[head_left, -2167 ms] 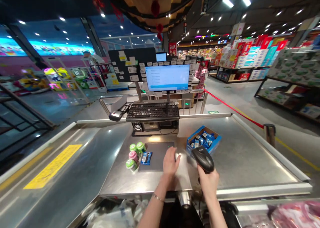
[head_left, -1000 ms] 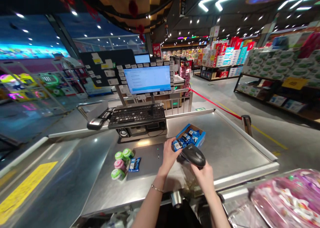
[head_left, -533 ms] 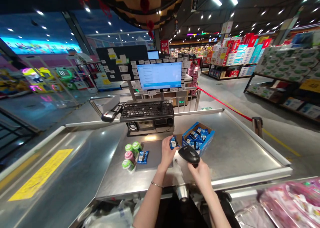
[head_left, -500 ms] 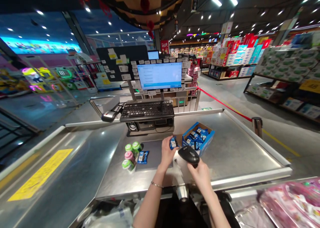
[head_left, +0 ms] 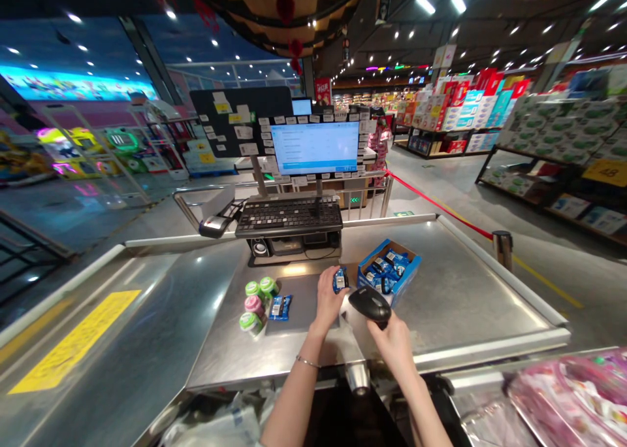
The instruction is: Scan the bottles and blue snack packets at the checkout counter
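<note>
My left hand (head_left: 327, 298) pinches a small blue packet (head_left: 340, 279) by its edge, the printed label turned up. Just to its right, my right hand (head_left: 390, 336) is wrapped round the handle of a black barcode scanner (head_left: 369, 303), whose head points toward the packet. Behind the scanner stands an open blue box (head_left: 405, 278) with several more blue packets inside. Another blue packet (head_left: 279, 308) lies flat on the dark mat (head_left: 304, 297), left of my left hand. Beside it stand several small tubs with green and pink lids (head_left: 252, 304).
A black keyboard (head_left: 289, 215) and a lit monitor (head_left: 316, 148) face me at the back of the metal counter (head_left: 470, 290). A card reader (head_left: 214, 226) is left of the keyboard. Pink plastic packages (head_left: 573, 401) lie at the lower right. A white plastic bag (head_left: 220, 427) is below the counter.
Both hands, the packet and the scanner stay practically in place. The whole view has shifted very slightly.
</note>
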The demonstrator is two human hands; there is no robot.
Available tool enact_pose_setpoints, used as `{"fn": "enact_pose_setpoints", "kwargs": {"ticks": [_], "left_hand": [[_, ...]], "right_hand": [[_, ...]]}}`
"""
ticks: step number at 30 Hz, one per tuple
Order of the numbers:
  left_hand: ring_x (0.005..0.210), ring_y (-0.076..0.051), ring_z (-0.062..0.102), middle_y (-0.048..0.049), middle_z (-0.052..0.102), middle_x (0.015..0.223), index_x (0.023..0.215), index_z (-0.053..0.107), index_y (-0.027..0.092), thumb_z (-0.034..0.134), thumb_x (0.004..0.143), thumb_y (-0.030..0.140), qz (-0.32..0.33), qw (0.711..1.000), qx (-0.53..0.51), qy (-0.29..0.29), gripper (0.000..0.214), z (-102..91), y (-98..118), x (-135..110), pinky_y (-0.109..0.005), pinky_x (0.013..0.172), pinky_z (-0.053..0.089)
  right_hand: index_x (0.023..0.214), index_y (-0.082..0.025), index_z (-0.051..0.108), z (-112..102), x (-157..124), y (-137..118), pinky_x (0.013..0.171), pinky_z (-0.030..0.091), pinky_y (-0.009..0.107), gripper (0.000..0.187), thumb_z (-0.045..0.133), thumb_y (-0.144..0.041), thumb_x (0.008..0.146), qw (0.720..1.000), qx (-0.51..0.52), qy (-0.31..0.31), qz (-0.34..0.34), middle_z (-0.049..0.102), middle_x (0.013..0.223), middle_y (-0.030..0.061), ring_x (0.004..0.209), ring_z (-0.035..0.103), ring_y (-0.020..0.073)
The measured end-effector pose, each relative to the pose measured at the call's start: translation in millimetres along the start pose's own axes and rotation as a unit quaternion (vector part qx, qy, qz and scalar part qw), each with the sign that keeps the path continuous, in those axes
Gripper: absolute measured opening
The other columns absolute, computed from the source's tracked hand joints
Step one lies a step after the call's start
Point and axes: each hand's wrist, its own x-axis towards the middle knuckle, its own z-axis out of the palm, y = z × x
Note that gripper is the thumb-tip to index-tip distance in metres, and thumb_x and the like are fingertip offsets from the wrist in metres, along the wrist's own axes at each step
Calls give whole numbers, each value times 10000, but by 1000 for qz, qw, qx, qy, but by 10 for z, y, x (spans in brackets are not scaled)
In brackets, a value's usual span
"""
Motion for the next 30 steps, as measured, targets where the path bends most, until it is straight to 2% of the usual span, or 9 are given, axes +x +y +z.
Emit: {"fn": "enact_pose_setpoints", "kwargs": {"ticks": [4, 8, 11, 14, 16, 19, 23, 26, 30], "left_hand": [[1202, -241, 458, -73, 529, 1242, 1238, 456, 241, 619, 726, 181, -1, 1000, 22, -10, 541, -31, -9, -5, -453, 1025, 363], [1145, -268, 489, -93, 545, 1198, 1253, 449, 215, 615, 742, 234, -48, 991, 122, 20, 537, -179, -157, -101, -453, 971, 386], [1078, -262, 517, -93, 573, 1113, 1196, 508, 194, 596, 745, 255, -92, 970, 224, 29, 463, -344, -392, -312, -443, 960, 381], [1080, -264, 517, -86, 604, 1036, 1032, 611, 192, 580, 749, 270, -97, 949, 301, 15, 295, -497, -638, -613, -484, 1052, 274], [1146, -282, 483, -101, 616, 1065, 996, 630, 191, 557, 771, 266, -94, 937, 336, 29, 249, -582, -755, -801, -514, 1081, 203], [1240, -293, 412, -116, 587, 1186, 1011, 629, 188, 488, 812, 217, -100, 921, 371, 61, 246, -699, -839, -970, -525, 1070, 205], [1258, -291, 399, -128, 568, 1225, 1013, 633, 176, 419, 793, 98, -140, 908, 388, 77, 317, -821, -834, -953, -511, 1037, 262], [1269, -294, 385, -141, 561, 1224, 1047, 622, 162, 387, 753, 29, -162, 910, 373, 78, 399, -785, -727, -821, -513, 1031, 280], [1253, -262, 412, -111, 562, 1219, 1091, 594, 182, 410, 727, 22, -107, 965, 236, 35, 438, -437, -356, -538, -481, 1037, 328]], "right_hand": [[931, -149, 652, 20, 3, 12, 640, 491, 317, 378, 442, -420, 773, 1000, 18, 7, 3, 714, 762, 109, 741, 681, 275], [938, -134, 657, 21, 15, 31, 643, 493, 327, 433, 448, -467, 755, 998, 53, 17, 7, 715, 754, 118, 739, 679, 281], [898, -127, 661, 23, 18, 37, 641, 492, 337, 450, 462, -498, 739, 998, 66, 15, 6, 714, 743, 131, 721, 674, 289], [886, -136, 662, 55, 11, 32, 629, 492, 335, 439, 464, -500, 740, 997, 83, 3, -1, 716, 736, 119, 689, 669, 279], [887, -142, 665, 94, 2, 26, 617, 491, 331, 427, 470, -493, 738, 996, 86, -4, -3, 716, 729, 108, 675, 667, 274], [897, -137, 667, 152, -16, 23, 618, 490, 331, 419, 471, -476, 747, 996, 83, -14, -11, 717, 735, 110, 680, 669, 274], [914, -130, 672, 177, -24, 47, 621, 492, 330, 427, 473, -470, 749, 996, 86, -14, -15, 719, 738, 114, 714, 676, 284], [904, -129, 676, 152, -1, 98, 618, 492, 336, 443, 476, -489, 741, 996, 87, -3, -2, 717, 718, 112, 696, 672, 287], [924, -132, 674, 71, 54, 190, 643, 496, 338, 475, 480, -524, 739, 995, 98, 24, 23, 724, 753, 125, 738, 675, 292]]}}
